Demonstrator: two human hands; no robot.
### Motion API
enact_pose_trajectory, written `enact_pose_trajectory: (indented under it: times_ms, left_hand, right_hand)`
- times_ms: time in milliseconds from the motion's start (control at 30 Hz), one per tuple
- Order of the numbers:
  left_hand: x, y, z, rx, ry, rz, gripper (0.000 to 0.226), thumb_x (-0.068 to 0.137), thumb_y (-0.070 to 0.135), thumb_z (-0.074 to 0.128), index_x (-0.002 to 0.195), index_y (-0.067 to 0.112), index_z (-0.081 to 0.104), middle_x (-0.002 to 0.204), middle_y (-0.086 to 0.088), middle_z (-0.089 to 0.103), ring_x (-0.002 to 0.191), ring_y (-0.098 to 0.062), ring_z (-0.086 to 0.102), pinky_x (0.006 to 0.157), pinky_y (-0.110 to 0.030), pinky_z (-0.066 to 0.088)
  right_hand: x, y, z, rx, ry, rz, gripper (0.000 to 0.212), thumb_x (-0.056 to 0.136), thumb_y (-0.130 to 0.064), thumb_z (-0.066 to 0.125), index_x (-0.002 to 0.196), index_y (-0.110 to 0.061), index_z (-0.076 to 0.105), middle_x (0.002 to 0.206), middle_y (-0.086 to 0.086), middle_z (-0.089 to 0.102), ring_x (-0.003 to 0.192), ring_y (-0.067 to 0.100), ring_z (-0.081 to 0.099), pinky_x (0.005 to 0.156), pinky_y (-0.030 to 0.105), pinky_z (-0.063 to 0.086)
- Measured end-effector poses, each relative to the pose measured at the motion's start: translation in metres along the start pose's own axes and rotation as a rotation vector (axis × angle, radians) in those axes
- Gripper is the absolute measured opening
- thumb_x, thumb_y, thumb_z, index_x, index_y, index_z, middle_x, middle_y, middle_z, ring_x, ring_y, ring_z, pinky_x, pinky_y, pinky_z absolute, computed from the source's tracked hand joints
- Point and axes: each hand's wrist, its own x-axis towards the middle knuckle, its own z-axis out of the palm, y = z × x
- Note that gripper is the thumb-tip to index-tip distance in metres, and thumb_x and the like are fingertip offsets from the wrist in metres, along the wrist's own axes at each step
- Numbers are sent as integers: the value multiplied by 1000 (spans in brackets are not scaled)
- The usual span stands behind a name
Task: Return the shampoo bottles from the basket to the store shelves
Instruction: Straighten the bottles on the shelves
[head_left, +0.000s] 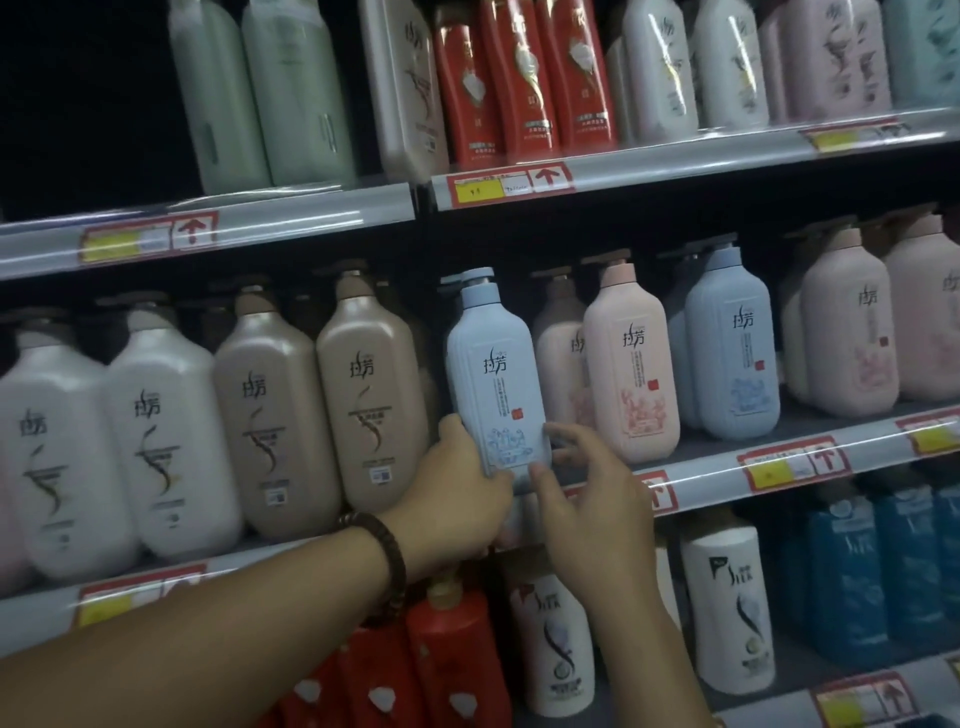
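On the middle shelf (717, 470), the far left held white pump bottles (171, 441), and just beside them stood two tan pump bottles (374, 410). A forearm with a dark beaded bracelet (382, 551) on the wrist reached up from the lower left. Its left hand (457, 499) was wrapped around the lower left side and base of a pale blue shampoo bottle (493, 379), the thumb pressed to the bottle's left edge. The bottle stood nearly upright, leaning a little to the left, at the front edge of the middle shelf in the gap between the tan bottles and a pink pump bottle (631, 374). Whether its base rested on the shelf could not be told, since the hands covered it. The right hand (587, 499) was partly spread, its fingertips touching the bottle's lower right corner and label without closing around it. Further right stood another pale blue bottle (732, 353) and more pink ones. The shelf above carried pale green bottles (260, 93) and red bottles (519, 78); the shelf below held red, white and deep blue bottles (878, 571).
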Motion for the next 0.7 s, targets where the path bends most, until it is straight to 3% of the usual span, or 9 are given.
enact_pose_trajectory:
  times_ms: [133, 333, 567, 633, 700]
  left_hand:
    - [-11, 3, -6, -67, -65, -6, 52, 100, 21, 69, 138, 27, 35, 121, -7, 70, 63, -34, 77, 44, -35, 57]
    - [-25, 15, -7, -104, -91, -12, 49, 100, 17, 67, 137, 26, 35, 114, -6, 71, 70, -38, 80, 58, -51, 65]
    - [-33, 9, -3, -151, -43, 24, 57, 94, 13, 68, 132, 35, 32, 124, -5, 64, 68, -37, 79, 49, -51, 64]
    - [-34, 5, -1, -168, -50, 31, 64, 91, 14, 70, 134, 41, 30, 128, -4, 60, 75, -35, 80, 48, -45, 63]
    - [-39, 2, 0, -141, -42, 60, 77, 91, 17, 72, 145, 46, 25, 141, 1, 51, 102, -31, 75, 63, -36, 66]
  right_hand:
    - [-2, -1, -1, 44, -30, 17, 39, 99, -27, 76, 133, -43, 66, 112, -18, 72, 100, -7, 64, 79, 18, 51]
    - [0, -3, -2, 52, -57, 32, 40, 98, -23, 77, 132, -41, 67, 107, -22, 72, 97, -23, 59, 71, 13, 44]
    - [-1, 0, -5, 49, -139, 34, 51, 98, -21, 77, 142, -42, 63, 120, -19, 73, 106, -6, 66, 84, 20, 52]
    - [-2, 0, -6, 46, -152, 25, 51, 99, -21, 76, 144, -42, 63, 122, -19, 73, 113, -3, 66, 90, 21, 53]
    - [-4, -2, -10, 53, -138, 28, 47, 100, -19, 74, 141, -42, 67, 120, -18, 74, 111, -2, 67, 94, 27, 57]
